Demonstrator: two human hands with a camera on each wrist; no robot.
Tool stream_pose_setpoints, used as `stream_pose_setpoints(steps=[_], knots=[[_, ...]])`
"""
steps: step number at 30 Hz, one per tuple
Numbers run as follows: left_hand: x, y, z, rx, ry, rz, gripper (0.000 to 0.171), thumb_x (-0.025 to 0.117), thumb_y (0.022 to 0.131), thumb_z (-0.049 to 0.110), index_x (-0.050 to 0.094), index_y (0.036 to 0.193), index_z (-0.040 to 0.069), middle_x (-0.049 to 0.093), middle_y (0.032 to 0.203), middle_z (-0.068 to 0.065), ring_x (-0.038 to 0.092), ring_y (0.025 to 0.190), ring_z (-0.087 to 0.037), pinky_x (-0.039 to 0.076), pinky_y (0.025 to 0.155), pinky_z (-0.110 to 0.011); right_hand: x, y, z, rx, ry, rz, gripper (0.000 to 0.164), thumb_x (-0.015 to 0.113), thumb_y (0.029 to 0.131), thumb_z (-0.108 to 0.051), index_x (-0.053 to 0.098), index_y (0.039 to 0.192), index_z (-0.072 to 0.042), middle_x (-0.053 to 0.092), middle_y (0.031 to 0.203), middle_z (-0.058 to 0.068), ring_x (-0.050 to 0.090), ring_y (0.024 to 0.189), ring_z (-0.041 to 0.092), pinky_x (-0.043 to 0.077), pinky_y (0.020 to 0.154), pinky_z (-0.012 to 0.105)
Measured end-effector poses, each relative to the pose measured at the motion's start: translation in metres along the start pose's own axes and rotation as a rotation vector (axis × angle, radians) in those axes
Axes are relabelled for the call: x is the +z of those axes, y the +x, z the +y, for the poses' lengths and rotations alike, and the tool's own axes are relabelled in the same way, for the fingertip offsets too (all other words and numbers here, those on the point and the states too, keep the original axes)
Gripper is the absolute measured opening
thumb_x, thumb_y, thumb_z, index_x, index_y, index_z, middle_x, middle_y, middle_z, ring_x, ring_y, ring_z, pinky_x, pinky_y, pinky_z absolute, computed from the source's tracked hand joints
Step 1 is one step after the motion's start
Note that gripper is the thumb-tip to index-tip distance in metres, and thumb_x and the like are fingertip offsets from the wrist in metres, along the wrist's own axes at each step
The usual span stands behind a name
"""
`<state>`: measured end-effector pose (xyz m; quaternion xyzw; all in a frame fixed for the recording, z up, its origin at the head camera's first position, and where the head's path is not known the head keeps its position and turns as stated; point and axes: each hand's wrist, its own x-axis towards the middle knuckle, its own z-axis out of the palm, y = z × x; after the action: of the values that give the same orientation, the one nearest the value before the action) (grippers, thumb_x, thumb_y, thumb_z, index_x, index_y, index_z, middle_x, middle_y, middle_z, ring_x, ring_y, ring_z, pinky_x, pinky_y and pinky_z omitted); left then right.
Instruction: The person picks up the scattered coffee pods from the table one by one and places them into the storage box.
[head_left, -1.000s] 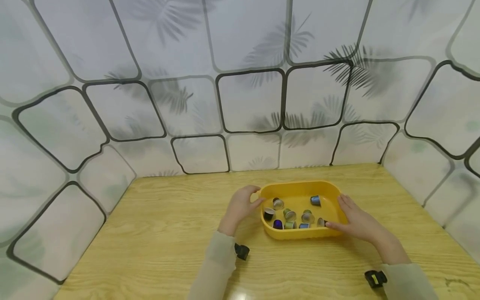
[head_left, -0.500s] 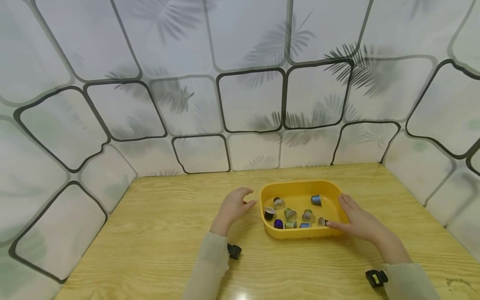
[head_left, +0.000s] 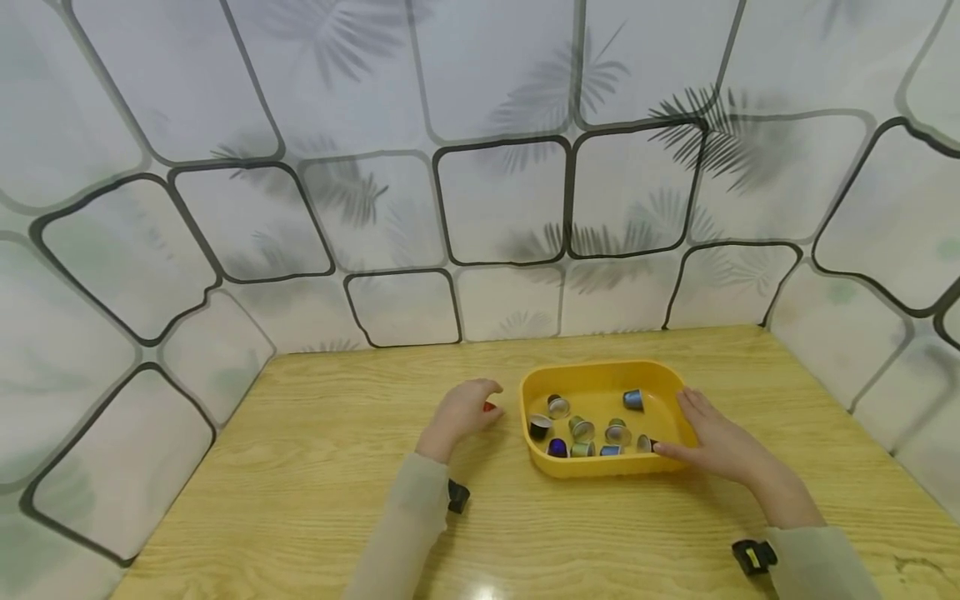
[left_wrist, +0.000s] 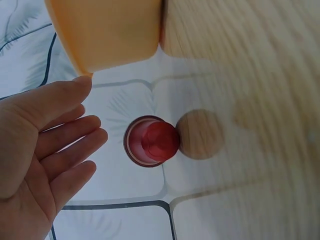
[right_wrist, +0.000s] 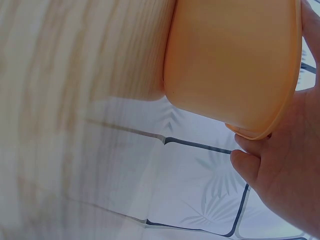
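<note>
A yellow plastic basin stands on the table with several coffee capsules in it. My right hand holds its right end. The thumb crosses the front rim, beside a dark capsule in the near right corner, while the fingers lie along the outside. Left of the basin, my left hand is at a red coffee capsule. In the left wrist view this capsule stands on the table beyond the fingertips, with a gap between them. The left fingers are loosely extended.
The wooden table meets a patterned cloth wall at the back, with more cloth on both sides. Black wrist cameras sit at both sleeves. Inside the basin, a blue capsule lies apart at the back right.
My left hand has moved away from the basin's left rim, leftward to the red capsule, which has come into view. The right hand has stayed on the basin.
</note>
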<state>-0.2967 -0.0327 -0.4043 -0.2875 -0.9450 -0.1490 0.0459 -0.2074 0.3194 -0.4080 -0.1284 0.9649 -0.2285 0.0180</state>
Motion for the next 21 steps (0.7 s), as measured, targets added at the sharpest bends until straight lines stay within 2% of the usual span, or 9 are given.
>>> stream_pose_setpoints(steps=[15,21], knots=[[0.006,0.007,-0.011,0.0,0.059,-0.096,0.026,0.064,0.082,0.02,0.063,0.104,0.005,0.063,0.099,-0.007,0.058,0.09,-0.02,0.045,0.079,-0.033,0.001,0.0,0.002,-0.001,0.002,-0.004,0.099,0.056,0.078,-0.055,0.013,0.134,0.015,0.007,0.138,0.034,0.007,0.125,0.046,0.014,0.094,0.06],[0.01,0.008,-0.016,0.013,0.079,-0.103,0.021,0.061,0.084,0.019,0.064,0.101,0.006,0.064,0.096,-0.006,0.058,0.089,-0.021,0.045,0.079,-0.033,0.001,0.001,0.003,-0.003,-0.005,-0.001,0.099,0.055,0.078,-0.055,0.013,0.133,0.016,0.007,0.138,0.034,0.007,0.125,0.046,0.014,0.094,0.06]])
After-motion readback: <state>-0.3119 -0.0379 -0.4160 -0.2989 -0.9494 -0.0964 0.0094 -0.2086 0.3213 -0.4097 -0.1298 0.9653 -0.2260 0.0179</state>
